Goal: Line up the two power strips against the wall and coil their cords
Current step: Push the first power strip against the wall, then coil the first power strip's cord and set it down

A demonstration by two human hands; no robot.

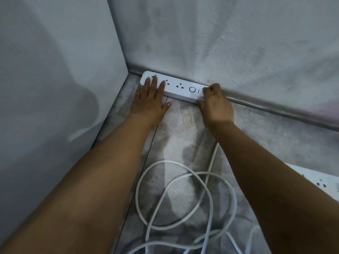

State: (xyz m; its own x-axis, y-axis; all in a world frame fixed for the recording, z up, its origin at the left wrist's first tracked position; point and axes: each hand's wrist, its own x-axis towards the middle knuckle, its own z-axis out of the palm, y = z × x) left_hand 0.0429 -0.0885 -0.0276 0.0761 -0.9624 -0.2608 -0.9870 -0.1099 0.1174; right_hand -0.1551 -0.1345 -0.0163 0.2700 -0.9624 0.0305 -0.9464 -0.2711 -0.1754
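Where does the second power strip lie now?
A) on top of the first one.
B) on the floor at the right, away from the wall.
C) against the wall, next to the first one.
B: the second strip lies at the right edge, far from the wall and the first strip.
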